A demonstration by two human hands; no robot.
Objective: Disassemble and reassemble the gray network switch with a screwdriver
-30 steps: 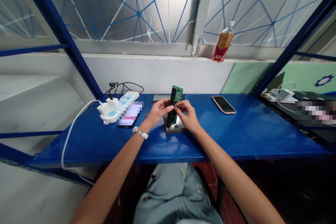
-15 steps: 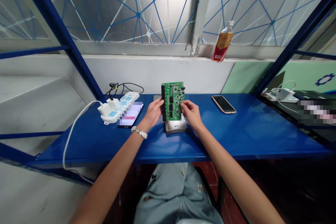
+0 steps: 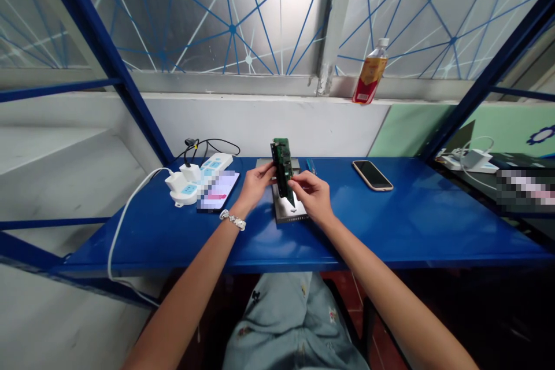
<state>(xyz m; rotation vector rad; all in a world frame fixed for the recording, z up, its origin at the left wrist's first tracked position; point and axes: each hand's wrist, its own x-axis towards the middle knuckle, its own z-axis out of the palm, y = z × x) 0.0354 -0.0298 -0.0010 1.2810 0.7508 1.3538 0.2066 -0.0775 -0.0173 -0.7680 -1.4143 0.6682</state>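
Observation:
A green circuit board (image 3: 282, 169) is held up above the desk, turned nearly edge-on to me. My left hand (image 3: 255, 185) grips its left edge, with the fingertips partly behind it. The thumb and fingers of my right hand (image 3: 313, 192) pinch the opposite edge lower down. Both hands are closed on the board. Under it, a silver metal case (image 3: 291, 211) with a slotted front edge lies on the desk, partly covered by the board and my right hand. A grey flat piece (image 3: 265, 163) shows behind my left hand.
Left of my hands lie a phone with a lit screen (image 3: 219, 189) and a white power strip (image 3: 212, 166) with plugs and cables. Another phone (image 3: 372, 176) lies on the right of the blue desk (image 3: 368, 225). A bottle (image 3: 370, 75) stands on the ledge behind.
The circuit board has turned from facing me to nearly edge-on, and more of the metal case shows beneath it. Both hands still hold the board.

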